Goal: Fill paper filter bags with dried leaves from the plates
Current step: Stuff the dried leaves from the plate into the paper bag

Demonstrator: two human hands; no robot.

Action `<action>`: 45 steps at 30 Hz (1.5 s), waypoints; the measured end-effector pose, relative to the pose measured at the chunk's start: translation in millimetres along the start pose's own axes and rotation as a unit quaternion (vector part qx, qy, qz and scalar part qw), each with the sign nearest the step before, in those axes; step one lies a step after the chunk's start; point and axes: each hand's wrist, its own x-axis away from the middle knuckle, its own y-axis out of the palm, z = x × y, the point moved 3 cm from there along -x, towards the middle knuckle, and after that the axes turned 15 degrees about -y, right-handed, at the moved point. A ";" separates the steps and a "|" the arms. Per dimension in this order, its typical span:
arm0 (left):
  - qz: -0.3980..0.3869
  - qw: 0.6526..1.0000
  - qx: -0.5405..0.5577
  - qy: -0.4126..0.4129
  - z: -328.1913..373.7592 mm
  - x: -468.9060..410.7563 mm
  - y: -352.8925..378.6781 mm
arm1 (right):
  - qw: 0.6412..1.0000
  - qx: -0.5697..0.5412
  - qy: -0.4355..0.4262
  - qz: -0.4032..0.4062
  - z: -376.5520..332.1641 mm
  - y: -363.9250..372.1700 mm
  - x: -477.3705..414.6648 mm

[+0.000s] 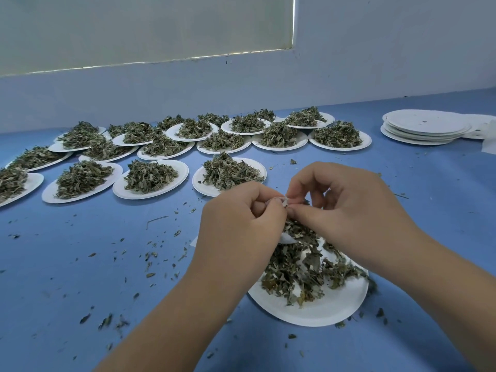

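A white paper plate (pixel 330 307) lies on the blue table in front of me, with a loose heap of dried leaves (pixel 300 267) on it. Both hands hover just above that heap. My left hand (pixel 239 224) pinches the top edge of a small white paper filter bag (pixel 279 202), whose lower part (pixel 287 238) shows under my fingers. My right hand (pixel 346 208) pinches the same bag's edge from the other side. Most of the bag is hidden by my fingers.
Several white plates heaped with dried leaves (pixel 150 175) spread across the table's far left and middle. A stack of bare white plates (pixel 426 127) stands at the far right beside white paper sheets (pixel 487 135). Leaf crumbs (pixel 150 264) litter the blue table top.
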 end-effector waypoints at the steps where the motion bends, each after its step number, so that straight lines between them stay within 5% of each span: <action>1: 0.000 1.000 -0.001 0.002 0.0 0.5 0.8 | 1.000 0.007 0.004 0.003 2.1 -0.1 -0.2; 11: 0.006 0.999 -0.038 0.026 -0.7 2.7 3.5 | 0.976 -0.101 0.163 -0.099 26.6 9.8 1.1; 20: 0.021 0.999 -0.025 -0.003 -2.8 -1.2 1.1 | 0.990 -0.055 0.119 -0.046 18.2 17.2 -0.6; 25: 0.043 0.999 0.004 -0.031 -7.7 -9.4 -8.3 | 0.980 -0.140 0.105 -0.098 13.1 -2.3 2.2; 29: 0.043 0.998 -0.008 -0.034 -8.6 -10.8 -8.4 | 0.983 -0.046 0.049 -0.169 4.4 -0.5 4.3; 45: 0.013 0.999 0.031 -0.024 -4.2 -6.3 -3.6 | 0.997 0.071 -0.016 -0.012 -11.2 10.3 4.7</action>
